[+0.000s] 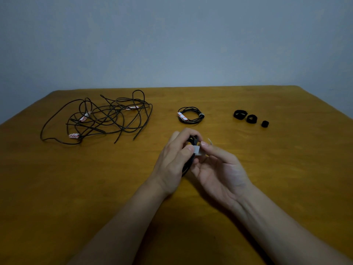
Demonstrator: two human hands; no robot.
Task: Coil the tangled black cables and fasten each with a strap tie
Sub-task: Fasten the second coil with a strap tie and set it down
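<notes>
My left hand (174,155) grips a coiled black cable (188,165) above the middle of the table, its loops showing between my palms. My right hand (219,169) pinches a pale grey strap tie (197,151) against the coil, right beside my left thumb. A tangle of black cables (99,117) with white-and-red paper tags lies at the far left. One coiled cable (191,115), bound with a strap and tagged, rests beyond my hands. Three rolled black strap ties (250,118) sit in a row at the far right.
The wooden table (76,188) ends at a far edge against a plain grey wall (172,44). Bare wood lies between my hands and the tangle, and in front of my forearms.
</notes>
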